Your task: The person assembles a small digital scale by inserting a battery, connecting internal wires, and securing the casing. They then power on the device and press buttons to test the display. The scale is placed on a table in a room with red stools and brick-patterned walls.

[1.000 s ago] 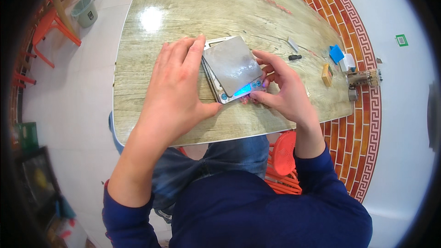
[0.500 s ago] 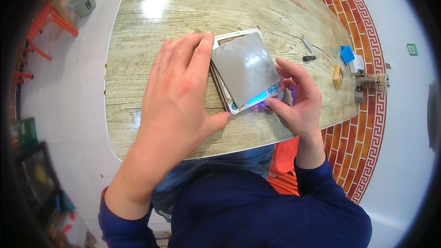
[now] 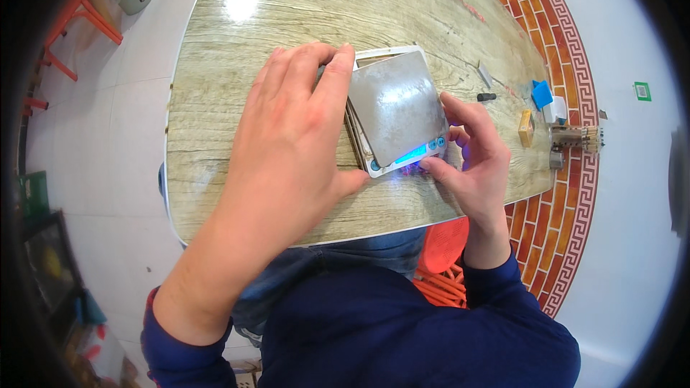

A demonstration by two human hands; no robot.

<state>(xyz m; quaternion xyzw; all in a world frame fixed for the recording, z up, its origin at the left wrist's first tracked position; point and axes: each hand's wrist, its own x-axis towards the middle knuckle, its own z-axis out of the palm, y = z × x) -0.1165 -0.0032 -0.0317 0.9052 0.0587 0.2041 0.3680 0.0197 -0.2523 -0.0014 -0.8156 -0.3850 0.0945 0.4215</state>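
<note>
Both my hands grip a small digital kitchen scale with a white body [image 3: 375,172] and a lit blue display [image 3: 411,154]. A square steel weighing plate [image 3: 397,106] lies on top, turned askew, so part of the frame beneath shows at its far and left edges. My left hand [image 3: 295,118] spans the scale's left side, thumb at the near left corner and fingers toward the far left corner. My right hand [image 3: 478,151] curls round the right side, with its thumb by the near edge next to the buttons. Some of its fingertips are hidden.
The scale is over a wood-patterned table [image 3: 287,0]. Toward the right end are a small black piece [image 3: 486,97], a yellow box [image 3: 527,128], a blue object [image 3: 542,94] and a holder of thin sticks [image 3: 575,138]. A red stool [image 3: 444,244] stands below the near edge.
The scale has shifted slightly to the right with both hands still on it. Its steel plate now sits a little less twisted against the body.
</note>
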